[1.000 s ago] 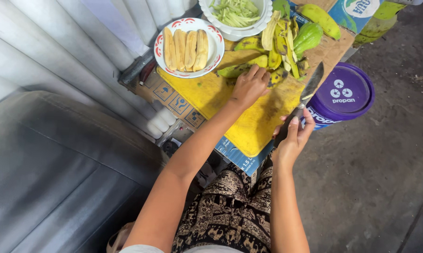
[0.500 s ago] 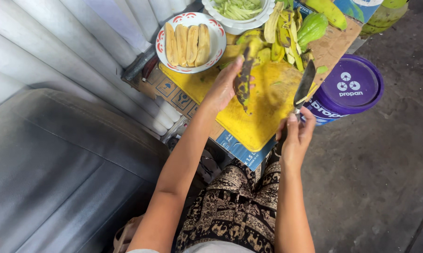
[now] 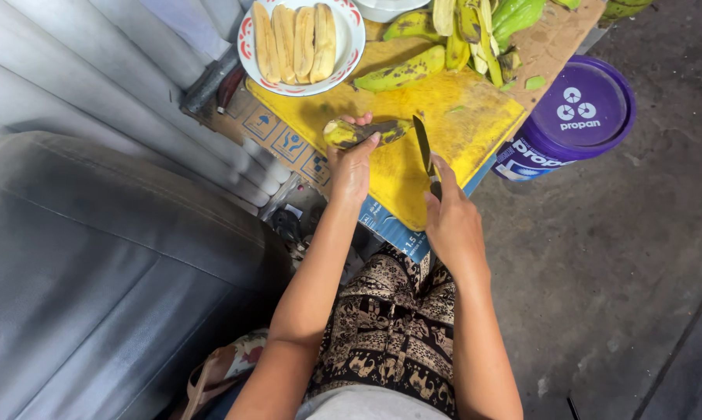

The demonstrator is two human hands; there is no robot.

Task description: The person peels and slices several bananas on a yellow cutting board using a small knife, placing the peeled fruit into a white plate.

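Note:
My left hand (image 3: 352,159) grips a dark-spotted green plantain (image 3: 363,131) and holds it over the near side of a yellow cutting board (image 3: 460,117). My right hand (image 3: 450,214) is closed on a knife (image 3: 422,144), whose blade points away from me just right of the plantain, a small gap between them. Another unpeeled plantain (image 3: 404,74) lies on the board farther off. A white plate with a red rim (image 3: 349,47) holds several peeled plantains (image 3: 295,43).
A heap of green plantains and peels (image 3: 491,27) lies at the board's far end. A purple lidded bucket (image 3: 572,117) stands right of the cardboard-covered surface (image 3: 277,132). A grey cushioned seat (image 3: 94,272) fills the left side; concrete floor lies right.
My left hand picked a plantain from the far pile and brought it toward me. My right hand swung the knife in from the board's right edge to beside the plantain.

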